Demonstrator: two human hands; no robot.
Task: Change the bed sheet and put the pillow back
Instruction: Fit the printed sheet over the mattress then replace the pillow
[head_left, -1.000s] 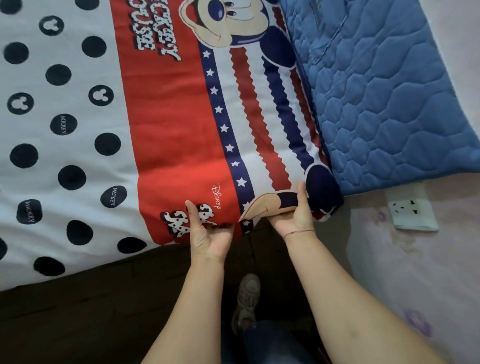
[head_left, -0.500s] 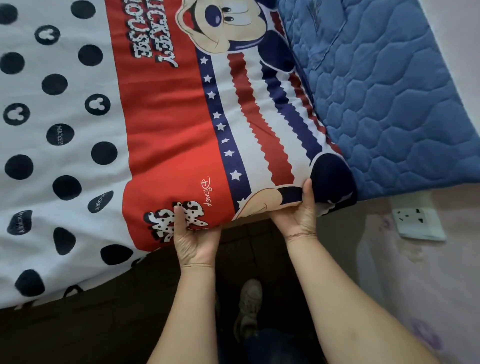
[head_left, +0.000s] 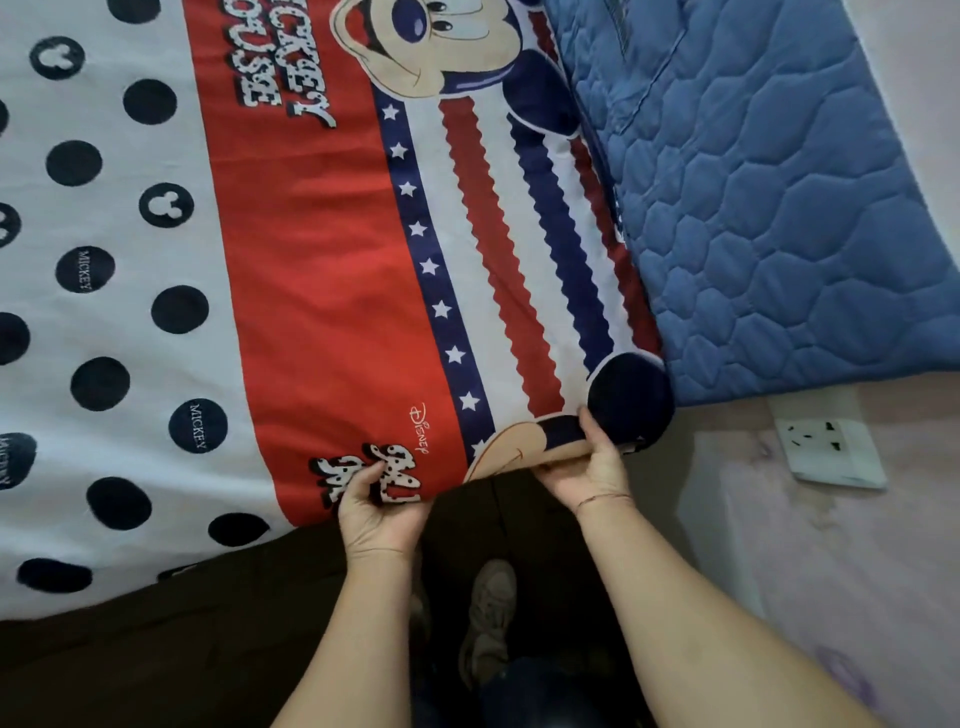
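Observation:
A cartoon-print bed sheet (head_left: 322, 291), with a red band, navy stars, wavy stripes and black dots on white, lies spread flat over the bed. My left hand (head_left: 375, 512) grips the sheet's near edge at the spotted lettering, thumb on top. My right hand (head_left: 589, 470) holds the near right corner by the navy ear print, thumb over the fabric and fingers under it. Both hands sit at the bed's front edge. A blue quilted pad or pillow (head_left: 769, 208) lies at the right against the sheet's side.
The dark side of the bed frame (head_left: 182, 649) runs below the sheet's edge. A white wall socket (head_left: 828, 452) sits on the pale pink wall at the right. My shoe (head_left: 488, 618) stands on the dark floor between my arms.
The sheet's near edge and corner have slid toward the right and a little nearer, with both hands still holding it. My left fingers have curled more around the edge.

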